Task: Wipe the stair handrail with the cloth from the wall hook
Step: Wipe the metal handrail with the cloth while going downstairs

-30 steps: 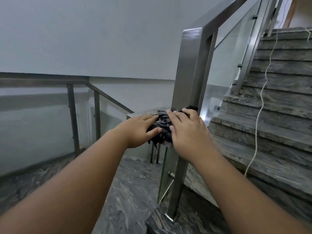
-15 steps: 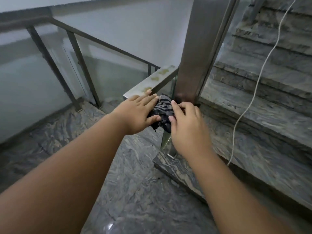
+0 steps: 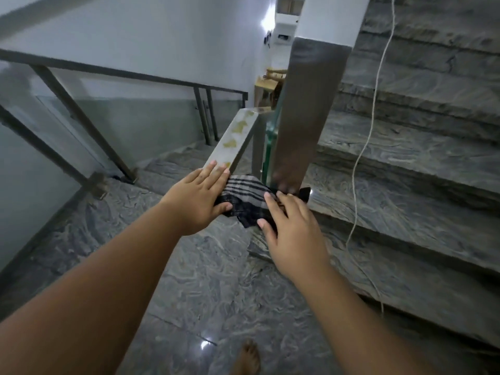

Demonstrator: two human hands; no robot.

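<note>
A dark checked cloth lies spread over the near end of the flat steel handrail, beside the wide steel post. My left hand presses flat on the cloth's left part, fingers over the rail. My right hand grips the cloth's right edge, with the thumb under a hanging corner. Yellowish stains mark the rail top beyond my left hand.
Grey marble steps rise on the right, with a thin white cord hanging down across them. A second railing with glass panels runs along the left wall. My bare foot stands on the marble landing.
The view has tilted further down toward the floor. Both hands have stayed on the cloth, which now lies more spread out on the rail, and my left hand has shifted slightly along it.
</note>
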